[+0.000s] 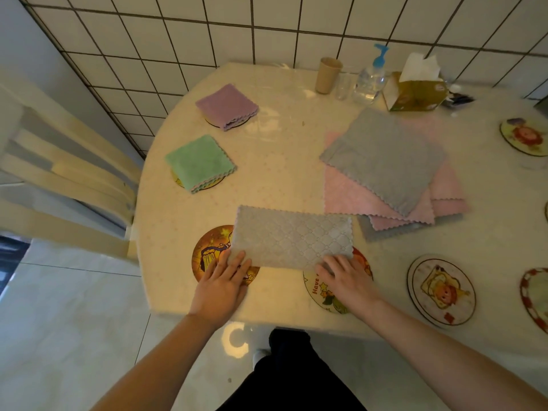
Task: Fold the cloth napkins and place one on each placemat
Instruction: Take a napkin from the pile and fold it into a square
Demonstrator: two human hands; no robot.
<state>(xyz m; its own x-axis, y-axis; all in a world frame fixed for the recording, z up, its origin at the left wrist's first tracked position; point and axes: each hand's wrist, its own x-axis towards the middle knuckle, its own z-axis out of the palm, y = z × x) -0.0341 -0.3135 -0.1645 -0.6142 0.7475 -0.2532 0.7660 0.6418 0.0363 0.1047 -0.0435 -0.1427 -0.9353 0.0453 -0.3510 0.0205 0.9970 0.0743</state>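
Left hand (pixel 223 284) flat, fingers spread, pressing near-left corner of grey napkin (pixel 292 237). Right hand (pixel 347 278) pressing near-right corner, fingers slightly curled on the edge; pinch or press, cannot tell. Napkin folded to a long rectangle, bridging orange placemat (pixel 207 256) and lettered placemat (pixel 323 295) at table (pixel 275 161) edge. Just right: bare toast-print placemat (pixel 441 290). Beyond: unfolded pile (pixel 394 173), grey over pink. Far left: green napkin (pixel 200 163) and purple napkin (pixel 226 105), each folded on a mat. Back: cup (pixel 327 75), pump bottle (pixel 370 78), tissue box (pixel 415 90).

Home dining nook: tiled wall (pixel 267 31), table (pixel 281 161).
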